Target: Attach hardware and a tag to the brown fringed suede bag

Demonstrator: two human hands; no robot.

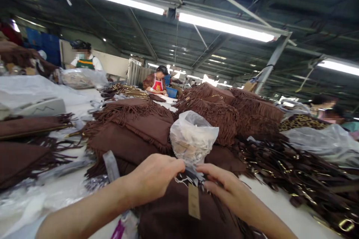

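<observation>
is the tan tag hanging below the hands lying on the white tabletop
No, the tan tag hangs against the dark brown fabric bag, just below the hands.

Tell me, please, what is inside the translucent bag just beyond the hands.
Inside the bag, pale and tan contents show faintly; the cloudy plastic hides exactly what they are.

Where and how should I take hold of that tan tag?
I'd pinch the tan tag near its lower end, by the long edges, coming from your side. It is flat and narrow, that end points towards you, and your left hand and right hand crowd its upper end.
</observation>
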